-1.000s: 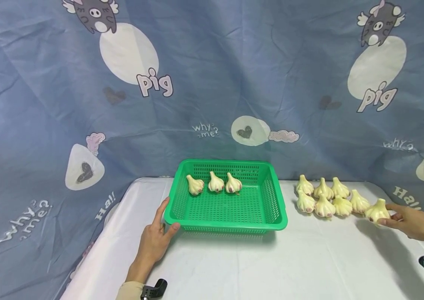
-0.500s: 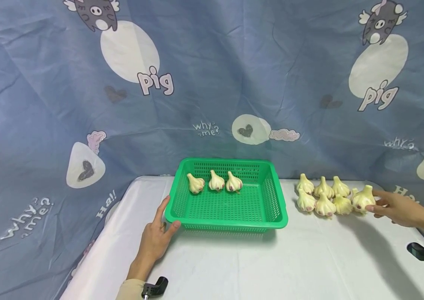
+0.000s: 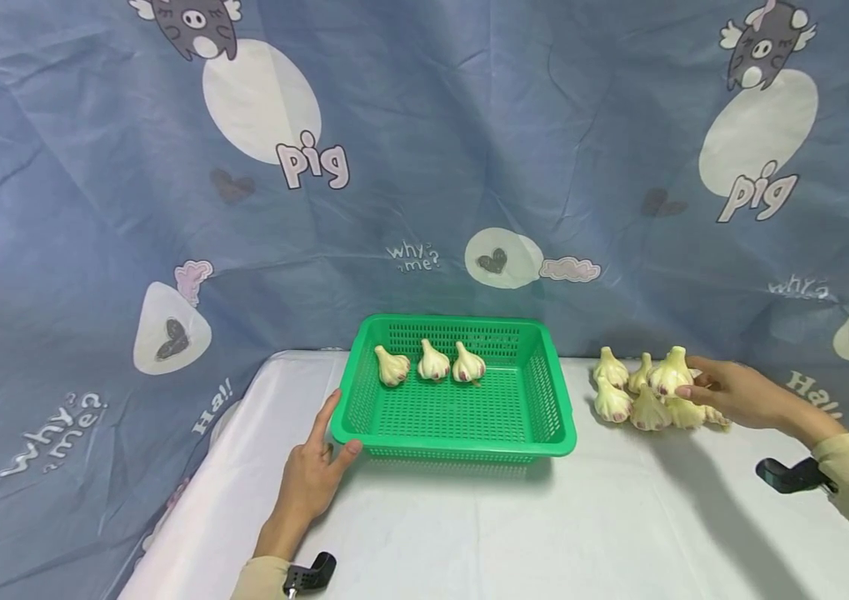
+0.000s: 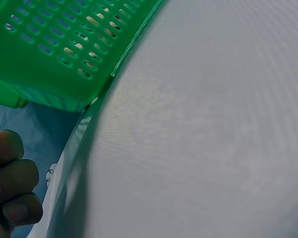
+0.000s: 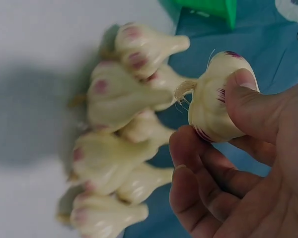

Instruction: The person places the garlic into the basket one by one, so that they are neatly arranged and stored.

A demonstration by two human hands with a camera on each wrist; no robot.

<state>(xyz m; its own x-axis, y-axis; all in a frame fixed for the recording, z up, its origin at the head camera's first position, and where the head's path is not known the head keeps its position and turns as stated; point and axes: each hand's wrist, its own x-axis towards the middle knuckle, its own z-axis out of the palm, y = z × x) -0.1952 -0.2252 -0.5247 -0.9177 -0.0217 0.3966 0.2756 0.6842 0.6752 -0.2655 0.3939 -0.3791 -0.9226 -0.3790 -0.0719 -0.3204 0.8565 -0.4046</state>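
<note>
With thumb and fingers, my right hand [image 3: 746, 398] grips a garlic bulb [image 3: 668, 375] above the cluster of garlic on the right. The right wrist view shows that bulb [image 5: 213, 101] up close, stringy roots facing the cluster. On the left, my left hand [image 3: 310, 482] rests at the front left corner of a green plastic basket [image 3: 454, 451], index finger along the side rim and thumb at the front. Its other fingers [image 4: 20, 178] are bent below the rim in the left wrist view. Three bulbs [image 3: 433, 364] sit in a row along the basket's back.
Several loose bulbs [image 3: 611, 402] stand close together right of the basket, some partly hidden behind the held one. A white cloth [image 3: 469, 533] covers the table. Behind it hangs a blue printed curtain [image 3: 409, 208].
My right hand has carried the garlic bulb leftward and upward from the right end of the cluster to over its middle. The left hand and basket stay put.
</note>
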